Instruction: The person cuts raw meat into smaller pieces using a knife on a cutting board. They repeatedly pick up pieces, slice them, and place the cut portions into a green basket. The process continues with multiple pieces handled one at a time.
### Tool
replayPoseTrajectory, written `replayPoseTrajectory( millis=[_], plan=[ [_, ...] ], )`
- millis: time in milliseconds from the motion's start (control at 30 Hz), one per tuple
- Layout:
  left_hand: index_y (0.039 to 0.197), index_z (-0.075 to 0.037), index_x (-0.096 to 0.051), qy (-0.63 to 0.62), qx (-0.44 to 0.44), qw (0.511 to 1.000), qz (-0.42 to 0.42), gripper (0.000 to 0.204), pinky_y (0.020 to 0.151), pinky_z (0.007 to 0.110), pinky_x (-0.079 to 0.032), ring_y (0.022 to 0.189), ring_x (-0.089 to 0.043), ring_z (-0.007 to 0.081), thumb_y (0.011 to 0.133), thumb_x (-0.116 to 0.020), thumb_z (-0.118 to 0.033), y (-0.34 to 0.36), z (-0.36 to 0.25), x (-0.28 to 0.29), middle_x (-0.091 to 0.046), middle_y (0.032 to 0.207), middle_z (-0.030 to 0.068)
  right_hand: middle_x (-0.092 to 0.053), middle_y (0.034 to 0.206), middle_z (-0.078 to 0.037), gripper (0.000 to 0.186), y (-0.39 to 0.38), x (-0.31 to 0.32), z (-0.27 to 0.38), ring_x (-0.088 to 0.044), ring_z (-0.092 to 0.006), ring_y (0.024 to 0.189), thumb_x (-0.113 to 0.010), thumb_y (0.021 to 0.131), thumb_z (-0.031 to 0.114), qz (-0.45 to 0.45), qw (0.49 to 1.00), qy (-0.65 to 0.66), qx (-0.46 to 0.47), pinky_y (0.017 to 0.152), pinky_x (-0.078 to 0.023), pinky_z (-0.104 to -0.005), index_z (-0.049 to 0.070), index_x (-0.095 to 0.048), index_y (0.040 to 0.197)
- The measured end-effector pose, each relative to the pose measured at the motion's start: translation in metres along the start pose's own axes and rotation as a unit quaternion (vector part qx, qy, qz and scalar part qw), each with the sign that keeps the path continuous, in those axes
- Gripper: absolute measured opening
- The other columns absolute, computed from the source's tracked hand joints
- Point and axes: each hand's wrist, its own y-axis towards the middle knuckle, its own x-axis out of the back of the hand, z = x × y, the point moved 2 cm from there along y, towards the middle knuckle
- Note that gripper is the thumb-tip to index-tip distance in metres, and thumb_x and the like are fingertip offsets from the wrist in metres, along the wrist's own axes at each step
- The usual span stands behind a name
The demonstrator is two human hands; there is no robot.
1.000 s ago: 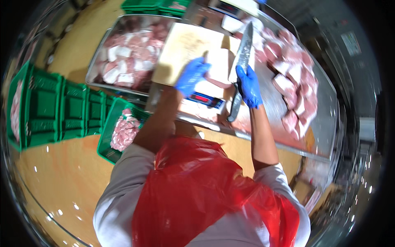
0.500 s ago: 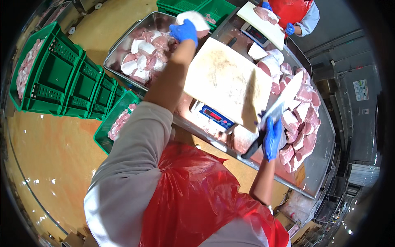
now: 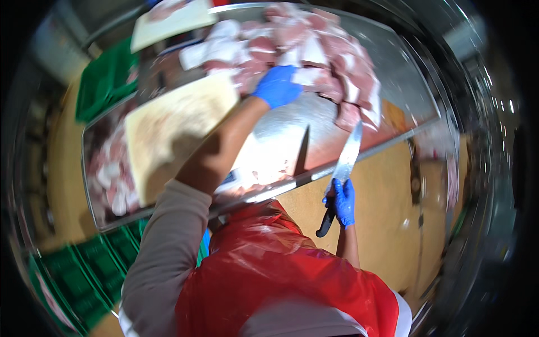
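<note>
My left hand (image 3: 278,87), in a blue glove, reaches across to the heap of raw meat (image 3: 337,50). Its thumb and fingers are closed about the near end of a piece of raw meat (image 3: 319,80) with white fat; the fingertips are slightly blurred. Out over the table's front edge, my right hand (image 3: 345,205), also blue-gloved, grips a knife (image 3: 349,150) by its black handle. The broad blade points up and away, its tip close to the lowest piece of meat. Left of my left forearm lies a stained white cutting board (image 3: 179,121), partly covered by that arm.
The steel table (image 3: 275,143) has a raised front edge. A metal tub with meat pieces (image 3: 115,180) stands left of the board. Green crates (image 3: 104,81) are at the far left, with more stacked crates (image 3: 78,275) at the lower left. Another white board (image 3: 171,25) lies at the back.
The view has turned right. My left hand has left the metal tub and the meat piece it had there, and is now at the heap. My right hand with the knife is lower, beyond the table edge.
</note>
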Motion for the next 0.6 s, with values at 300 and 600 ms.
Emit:
replayPoseTrajectory(
  millis=[300, 600],
  plan=[
    [0.141, 0.004, -0.045, 0.043, 0.022, 0.991, 0.123, 0.070, 0.108, 0.046, -0.043, 0.126, -0.053, 0.0426, 0.082, -0.071, -0.025, 0.135, 0.017, -0.210, -0.055, 0.134, 0.0303, -0.060, 0.067, -0.010, 0.020, 0.048, 0.107, -0.082, -0.062, -0.0178, 0.048, -0.055, 0.103, 0.021, -0.105, 0.992, 0.037, -0.051, 0.041, -0.048, -0.0311, 0.002, -0.050, 0.101],
    [0.147, -0.021, -0.042, 0.194, -0.012, 0.972, 0.133, 0.075, 0.098, 0.057, -0.046, 0.121, -0.049, 0.0540, 0.080, -0.075, -0.032, 0.252, -0.084, -0.365, -0.044, 0.137, 0.0326, -0.062, 0.067, -0.010, 0.018, 0.076, 0.176, -0.099, -0.063, -0.0179, 0.049, -0.055, 0.103, 0.020, -0.199, 0.975, 0.053, -0.086, 0.041, -0.049, -0.0307, 0.002, -0.050, 0.105]
  ],
)
